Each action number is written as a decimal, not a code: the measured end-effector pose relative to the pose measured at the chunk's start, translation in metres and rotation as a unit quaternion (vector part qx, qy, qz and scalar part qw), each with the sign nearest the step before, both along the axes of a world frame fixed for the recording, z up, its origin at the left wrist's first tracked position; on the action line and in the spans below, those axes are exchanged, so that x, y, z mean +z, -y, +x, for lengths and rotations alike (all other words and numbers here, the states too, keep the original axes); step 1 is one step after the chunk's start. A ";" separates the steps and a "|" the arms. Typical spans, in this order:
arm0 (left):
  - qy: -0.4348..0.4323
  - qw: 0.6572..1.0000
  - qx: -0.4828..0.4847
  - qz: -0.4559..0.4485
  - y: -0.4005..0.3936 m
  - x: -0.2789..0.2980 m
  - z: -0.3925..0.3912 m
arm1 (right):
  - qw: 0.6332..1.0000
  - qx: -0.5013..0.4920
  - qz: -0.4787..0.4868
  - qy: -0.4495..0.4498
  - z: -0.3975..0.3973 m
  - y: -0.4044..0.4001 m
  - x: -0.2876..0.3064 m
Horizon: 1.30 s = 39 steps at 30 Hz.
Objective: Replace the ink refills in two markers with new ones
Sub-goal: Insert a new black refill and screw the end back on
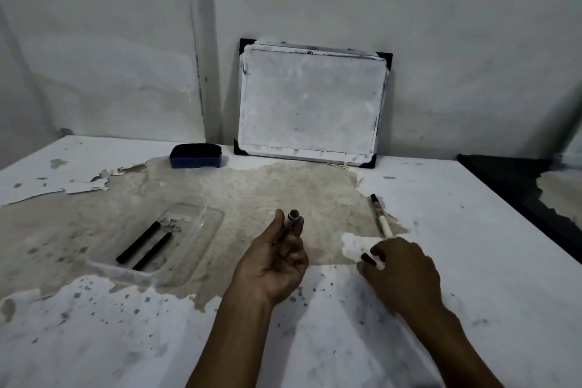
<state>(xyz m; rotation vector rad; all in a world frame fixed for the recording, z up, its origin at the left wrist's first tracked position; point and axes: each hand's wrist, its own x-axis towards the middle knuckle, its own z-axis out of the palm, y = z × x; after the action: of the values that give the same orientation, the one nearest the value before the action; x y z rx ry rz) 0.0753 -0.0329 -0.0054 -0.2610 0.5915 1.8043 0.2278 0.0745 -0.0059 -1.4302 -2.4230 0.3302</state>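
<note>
Refills (145,246), two black sticks lying side by side at a slant in a clear tray (201,230) on the left of the worn table (472,261), well apart from both hands and apparently untouched. Probably the new ones, judging by how neatly set out.

Toward the middle, left hand (274,261) palm up, fingers curled around an open marker barrel (294,216), thumb on one side, fingertips on the other, open mouth upward and away from the body. Looks ready to receive a refill. Best to hold the barrel upright and steady, with the mouth clear of the thumb and in plain sight.

Further right, right hand (400,271) low over the table, fingertips pinched on a small dark piece (368,258); cap or end plug, cannot tell which. Just beside it, a pale patch of peeled surface. Sensible to set that piece down near at hand and away from the table edge, so as to find it again for closing.

Just beyond those fingertips, second marker (381,214) lying flat, dark tip pointing away, pale end close to the right hand; touching or not, cannot tell.

Next, in all likelihood: free the right hand, cross over to the tray, lift one refill by its middle, line it up with the barrel mouth before pushing, and slide it in gently rather than forcing it
</note>
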 end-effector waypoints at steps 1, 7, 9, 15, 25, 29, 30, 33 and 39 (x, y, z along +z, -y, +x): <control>-0.006 1.000 0.000 -0.001 0.000 0.000 0.001 | 1.000 -0.003 0.004 0.008 0.000 0.000 -0.005; -0.090 0.995 0.016 -0.030 0.000 0.000 0.004 | 0.990 0.039 0.010 -0.133 -0.003 0.002 -0.009; -0.153 0.986 0.037 -0.058 -0.001 -0.002 0.003 | 0.970 0.102 0.022 -0.220 -0.007 0.009 0.000; -0.299 0.939 0.104 -0.135 -0.001 -0.006 0.007 | 0.927 0.207 0.119 -0.290 -0.020 0.039 0.025; -0.441 0.876 0.130 -0.144 0.004 0.002 0.011 | 0.934 0.219 0.135 -0.250 -0.026 0.039 0.019; -0.493 0.848 0.139 -0.135 0.005 0.006 0.017 | 0.939 0.200 0.089 -0.266 -0.028 0.044 0.020; -0.503 0.842 0.140 -0.135 0.005 0.006 0.018 | 0.940 0.188 0.063 -0.279 -0.028 0.045 0.020; -0.528 0.827 0.141 -0.129 0.005 0.007 0.020 | 0.936 0.149 -0.034 -0.315 -0.027 0.044 0.019; -0.578 0.800 0.136 -0.092 0.002 0.010 0.025 | 0.784 0.078 -0.378 -0.486 -0.019 0.038 0.015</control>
<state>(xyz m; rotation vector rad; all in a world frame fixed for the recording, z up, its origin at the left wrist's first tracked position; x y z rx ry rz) 0.0999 -0.0352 0.0051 0.7509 1.6500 2.0567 0.2087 0.0366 0.0089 -0.8552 -1.5223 1.7351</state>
